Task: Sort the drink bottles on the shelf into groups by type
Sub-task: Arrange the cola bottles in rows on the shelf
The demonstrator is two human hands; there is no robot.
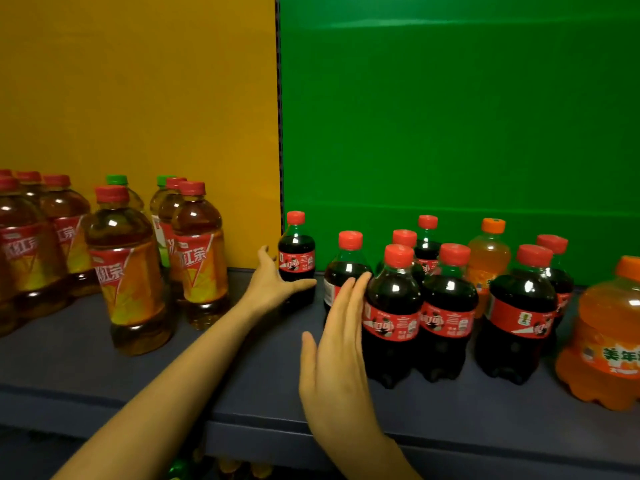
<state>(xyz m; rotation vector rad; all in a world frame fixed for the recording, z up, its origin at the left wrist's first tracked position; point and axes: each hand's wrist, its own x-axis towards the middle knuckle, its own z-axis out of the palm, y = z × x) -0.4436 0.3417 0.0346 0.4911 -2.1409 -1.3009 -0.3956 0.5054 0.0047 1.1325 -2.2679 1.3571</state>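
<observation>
Amber iced-tea bottles (128, 271) with red caps and labels reading 红茶 are standing at the left end of the shelf (242, 386), before a yellow panel (138, 98). The left hand (273, 282) is touching a lone small cola bottle (296, 261), its fingers spread and uncurled and its thumb lying across the bottle's front. The right hand (337, 351) is pressing straight fingers against the red-labelled cola group (446, 317). Orange soda bottles (602, 341), labelled 美年, are standing rightmost.
</observation>
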